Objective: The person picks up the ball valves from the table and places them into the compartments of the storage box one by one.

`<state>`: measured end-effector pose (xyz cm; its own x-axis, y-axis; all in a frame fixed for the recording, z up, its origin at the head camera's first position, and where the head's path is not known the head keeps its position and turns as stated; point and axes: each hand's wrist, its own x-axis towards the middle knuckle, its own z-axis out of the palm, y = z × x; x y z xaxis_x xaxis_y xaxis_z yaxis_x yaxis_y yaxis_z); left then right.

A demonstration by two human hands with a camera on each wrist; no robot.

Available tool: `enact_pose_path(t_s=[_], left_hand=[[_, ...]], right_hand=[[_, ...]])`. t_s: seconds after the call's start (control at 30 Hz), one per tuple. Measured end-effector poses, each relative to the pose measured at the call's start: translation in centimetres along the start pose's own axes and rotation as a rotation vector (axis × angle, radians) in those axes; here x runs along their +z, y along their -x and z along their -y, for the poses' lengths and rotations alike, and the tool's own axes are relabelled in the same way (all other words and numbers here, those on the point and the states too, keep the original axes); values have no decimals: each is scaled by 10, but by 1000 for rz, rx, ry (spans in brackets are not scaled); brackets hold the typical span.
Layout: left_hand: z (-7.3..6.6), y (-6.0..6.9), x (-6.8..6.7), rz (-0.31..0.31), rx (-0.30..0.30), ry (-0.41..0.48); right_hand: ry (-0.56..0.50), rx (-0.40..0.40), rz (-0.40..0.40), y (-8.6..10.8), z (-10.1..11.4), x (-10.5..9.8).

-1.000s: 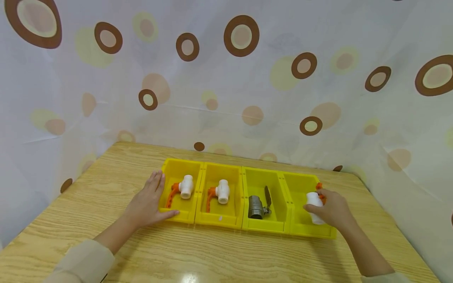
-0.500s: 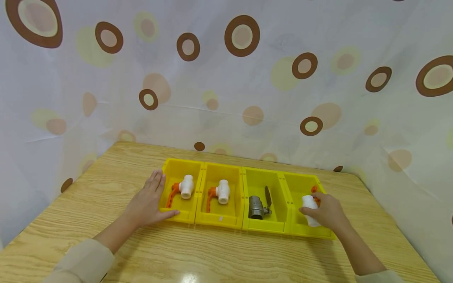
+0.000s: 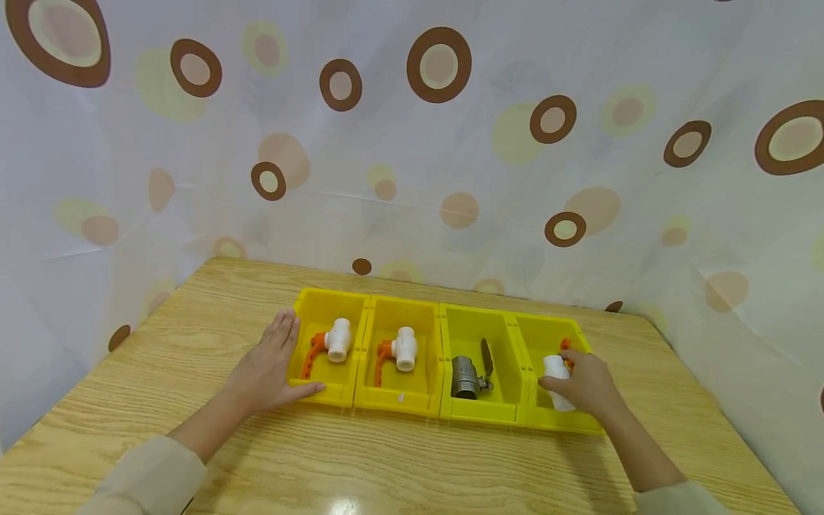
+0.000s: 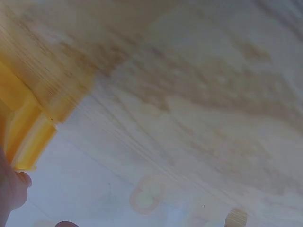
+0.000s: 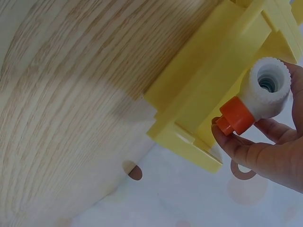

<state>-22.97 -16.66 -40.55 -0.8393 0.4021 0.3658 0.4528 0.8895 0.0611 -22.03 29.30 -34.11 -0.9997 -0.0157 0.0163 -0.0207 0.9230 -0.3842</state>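
Note:
My right hand [image 3: 594,386] grips a white plastic ball valve [image 3: 555,366] with an orange handle at the rightmost yellow bin [image 3: 541,330]. In the right wrist view, fingers and thumb pinch the valve [image 5: 255,100], whose threaded open end faces the camera. My left hand [image 3: 260,370] rests along the outer side of the leftmost bin [image 3: 331,302], fingers extended, thumb over its front edge. In that bin lies another white ball valve [image 3: 338,340] with an orange handle. A matching valve [image 3: 405,349] lies in the second bin, and a metal ball valve [image 3: 466,377] in the third.
The yellow bins stand joined in a row on a wood-grain table [image 3: 386,458]. Behind the table hangs a pale curtain [image 3: 399,157] printed with brown rings. In the left wrist view, only a bin corner [image 4: 33,137] and part of the left hand show.
My right hand has moved left with the white ball valve, and slightly lower within the rightmost bin. The left hand and the other valves have stayed put.

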Motion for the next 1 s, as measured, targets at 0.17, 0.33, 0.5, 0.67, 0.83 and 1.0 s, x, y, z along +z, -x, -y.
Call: enact_pose_path(t_s=[0.17,0.33,0.5,0.67,0.83,1.0], left_hand=[[0,0,0,-3,3,-2],[-1,0,0,5,1,7],[0,0,0,-1,2,7],[0,1,1,-35,14,3],[0,1,0,-43,19,9],[-1,1,-2,-34,13,-1]], right_hand=[[19,-6,-16,-4,2,3],[20,0,-16,-6,2,5],[13,-15,-22,-7,-1,7],[-9,-21,-25,-10,-3,10],[15,-20,-9,-11,-3,13],[51,-19,1,-15,-4,16]])
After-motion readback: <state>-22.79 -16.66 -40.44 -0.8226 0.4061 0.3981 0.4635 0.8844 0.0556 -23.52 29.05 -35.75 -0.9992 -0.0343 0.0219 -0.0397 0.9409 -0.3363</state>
